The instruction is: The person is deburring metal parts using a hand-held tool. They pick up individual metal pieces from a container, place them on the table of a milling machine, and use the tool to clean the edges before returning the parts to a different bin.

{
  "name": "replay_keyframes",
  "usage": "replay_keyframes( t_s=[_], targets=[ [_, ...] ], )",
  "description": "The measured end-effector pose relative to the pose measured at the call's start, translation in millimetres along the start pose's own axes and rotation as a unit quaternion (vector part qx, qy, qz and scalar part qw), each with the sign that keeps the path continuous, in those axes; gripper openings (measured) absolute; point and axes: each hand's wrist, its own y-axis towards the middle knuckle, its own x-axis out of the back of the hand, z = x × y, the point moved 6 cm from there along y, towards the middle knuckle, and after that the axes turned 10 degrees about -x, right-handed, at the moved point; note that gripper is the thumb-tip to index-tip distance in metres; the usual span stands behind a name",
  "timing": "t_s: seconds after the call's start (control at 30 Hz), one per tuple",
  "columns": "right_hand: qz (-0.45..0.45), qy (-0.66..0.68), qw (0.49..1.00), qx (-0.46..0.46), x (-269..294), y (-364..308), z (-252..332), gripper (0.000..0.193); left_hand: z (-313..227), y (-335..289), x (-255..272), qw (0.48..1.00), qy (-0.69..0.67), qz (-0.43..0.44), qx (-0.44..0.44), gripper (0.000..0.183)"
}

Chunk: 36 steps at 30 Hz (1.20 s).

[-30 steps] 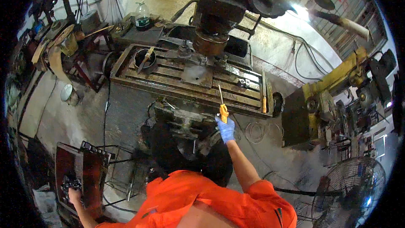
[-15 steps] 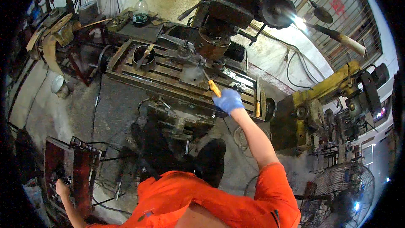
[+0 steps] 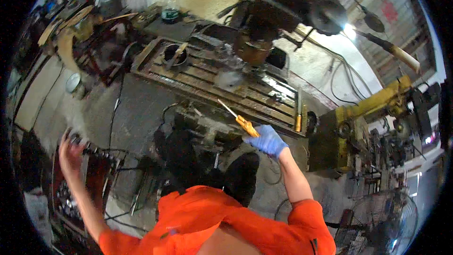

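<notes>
My right hand (image 3: pixel 268 141), in a blue glove, grips a screwdriver (image 3: pixel 247 126) by its yellow handle. The screwdriver's thin shaft points up and left, in front of the slotted machine table (image 3: pixel 188 76). On that table, a pale round spot of haze or a workpiece (image 3: pixel 229 80) lies below the machine's spindle head (image 3: pixel 253 49); I cannot tell which. My bare left hand (image 3: pixel 71 156), smeared by motion, is raised over a dark red bin (image 3: pixel 96 172) of small metal parts. A small dark metal part (image 3: pixel 75 138) shows at its fingertips.
A dark pot (image 3: pixel 168 61) with a brush sits at the table's left. Another yellow-handled tool (image 3: pixel 298 122) rests at its right end. A metal bucket (image 3: pixel 74 85) stands on the floor. A yellow machine (image 3: pixel 373 104) and a fan (image 3: pixel 382 222) are at the right.
My right hand has drawn the screwdriver back from under the spindle, toward me. My left hand has risen from the bin, moving up and away from the parts. The view has shifted slightly.
</notes>
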Motion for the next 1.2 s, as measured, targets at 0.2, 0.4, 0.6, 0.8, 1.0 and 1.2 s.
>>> replay_keyframes(
  t_s=[0.2, 0.4, 0.6, 0.8, 1.0, 1.2],
  targets=[
    [-0.008, 0.025, 0.987, 0.16, -27, -52, 58, 0.036, 123, 24, -231, 0.946, -0.224, 0.184, 0.144, 0.032],
    [-0.128, -0.066, 0.98, 0.136, -18, -39, 45, 0.04, 176, -12, -334, 0.916, -0.211, 0.273, 0.203, 0.028],
    [-0.087, -0.079, 0.989, 0.087, -2, -40, 30, 0.044, 193, -12, -353, 0.898, -0.2, 0.328, 0.216, 0.027],
    [-0.103, 0.133, 0.979, 0.113, 38, -39, -1, 0.036, 200, -14, -376, 0.902, -0.195, 0.299, 0.243, 0.021],
    [-0.186, 0.269, 0.941, 0.083, 68, -9, -46, 0.031, 203, -13, -392, 0.916, -0.053, 0.333, 0.218, 0.024],
    [-0.229, 0.33, 0.91, 0.104, -5, 58, -100, 0.028, 222, -2, -446, 0.856, 0.242, 0.457, -0.011, 0.026]
  ],
)
